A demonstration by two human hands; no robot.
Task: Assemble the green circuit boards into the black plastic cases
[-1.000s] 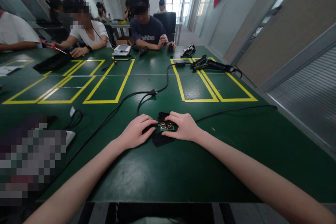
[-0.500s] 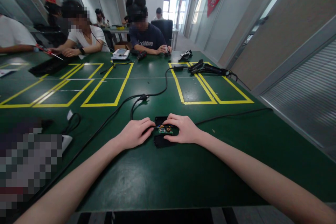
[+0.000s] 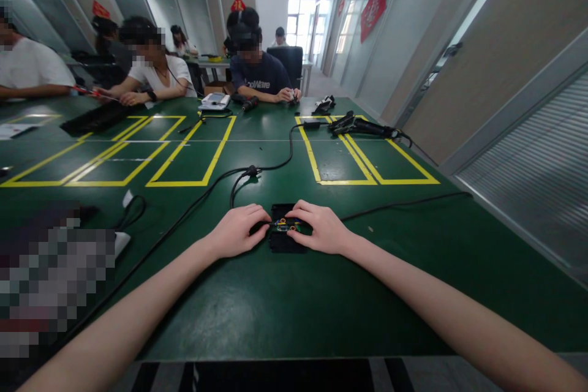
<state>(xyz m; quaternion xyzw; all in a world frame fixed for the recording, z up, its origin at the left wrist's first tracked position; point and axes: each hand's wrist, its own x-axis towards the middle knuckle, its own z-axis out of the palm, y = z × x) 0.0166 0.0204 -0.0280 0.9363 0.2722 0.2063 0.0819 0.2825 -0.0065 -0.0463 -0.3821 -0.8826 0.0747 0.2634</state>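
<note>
A small green circuit board (image 3: 287, 228) with copper-coloured coils lies between my hands, over an open black plastic case (image 3: 288, 244). My left hand (image 3: 239, 231) pinches the black cable at the board's left end, with thumb and fingertips together. On the other side my right hand (image 3: 324, 228) grips the right part of the board between thumb and fingers, which hide its right end. Coloured wires show at the board's upper edge. The case's halves show above and below the board.
Black cables with a plug (image 3: 252, 171) cross the green table (image 3: 220, 312). Beyond are yellow tape outlines, a black tool-like object (image 3: 367, 127), and a red and black drill (image 3: 249, 103). Several people sit at the far side. A blurred-out object (image 3: 50, 282) lies at the left.
The circuit board has tilted between my hands, and its face shows less broadly. My right thumb has moved slightly up. The view has shifted a little.
</note>
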